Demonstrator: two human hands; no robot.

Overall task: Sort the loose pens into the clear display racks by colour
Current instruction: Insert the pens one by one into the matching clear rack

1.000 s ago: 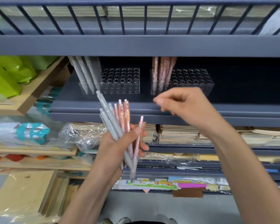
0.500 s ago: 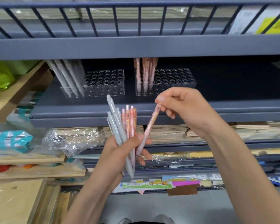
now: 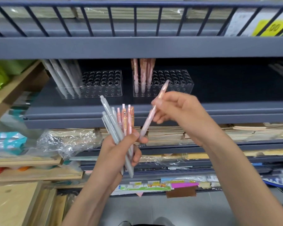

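Right hand [image 3: 178,110] pinches pink pen [image 3: 151,114] — below right rack [image 3: 178,85].

Two bare forearms, no sleeves, left hand [image 3: 119,149] and right hand [image 3: 178,110] without rings, watch or gloves, short trimmed fingernails, a light shoe tip at the bottom edge

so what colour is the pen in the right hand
Pale pink pen, pinched in the right hand; head view.
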